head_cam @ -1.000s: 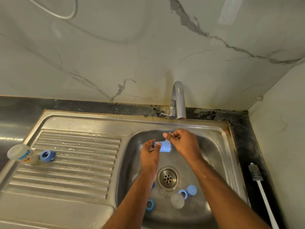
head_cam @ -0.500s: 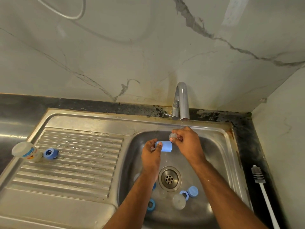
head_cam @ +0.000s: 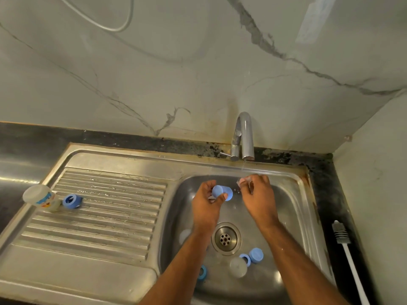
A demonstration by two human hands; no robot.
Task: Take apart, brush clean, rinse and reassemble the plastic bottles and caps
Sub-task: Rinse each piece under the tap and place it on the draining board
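At frame centre, over the sink (head_cam: 293, 194), the left hand (head_cam: 207, 201) curls fingers and thumb around a blue cap (head_cam: 222, 192). Just right, apart from it, the right hand (head_cam: 256, 190) pinches a small clear piece (head_cam: 242, 180) under the tap (head_cam: 244, 137).

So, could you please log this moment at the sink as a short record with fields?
left hand: left hand holds a blue cap over the basin
right hand: right hand pinches a small clear piece under the tap's thin stream
tap: tap running
basin: sink holds loose blue caps and a clear bottle near the drain
drainboard: labelled bottle beside a blue ring cap
counter: bottle brush lies right of the sink
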